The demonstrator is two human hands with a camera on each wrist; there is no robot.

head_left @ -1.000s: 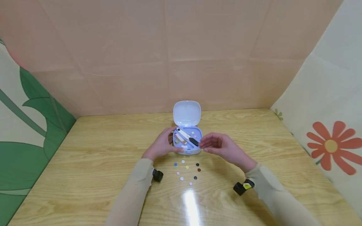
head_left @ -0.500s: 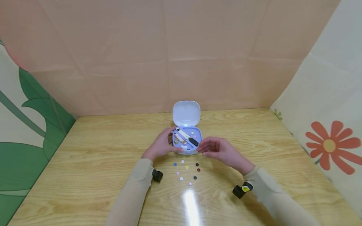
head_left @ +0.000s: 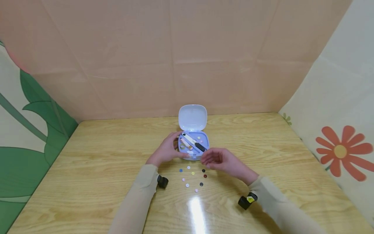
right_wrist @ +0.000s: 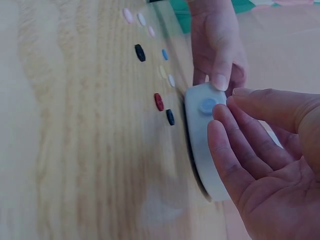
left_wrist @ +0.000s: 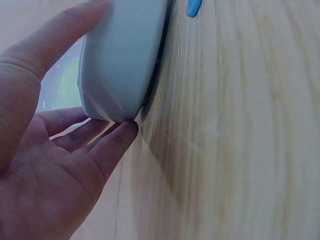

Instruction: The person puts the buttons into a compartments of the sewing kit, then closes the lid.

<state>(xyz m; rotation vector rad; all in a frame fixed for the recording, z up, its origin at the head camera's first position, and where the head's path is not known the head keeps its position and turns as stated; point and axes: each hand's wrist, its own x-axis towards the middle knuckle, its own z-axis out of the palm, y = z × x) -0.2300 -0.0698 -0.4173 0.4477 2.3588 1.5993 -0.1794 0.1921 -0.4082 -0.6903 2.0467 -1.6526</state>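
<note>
On the wooden table [head_left: 111,162], we are steadying the box [left_wrist: 122,60] behind the buttons [head_left: 193,173], our left hand [head_left: 165,151] gripping its side against sliding, our right hand [head_left: 226,162] hovering relaxed, apparently empty, by its front corner.

The case [left_wrist: 122,55] appears to be smooth moulded plastic, its raised lid [head_left: 193,117] glossy inside. The buttons [right_wrist: 159,101] look like hard plastic. The counter [head_left: 102,156] shows wood grain beneath a polished finish with one bright reflected streak. The sleeves [head_left: 132,195] are matt cloth; the backdrop [head_left: 204,42] is a smooth, creased sheet.
</note>
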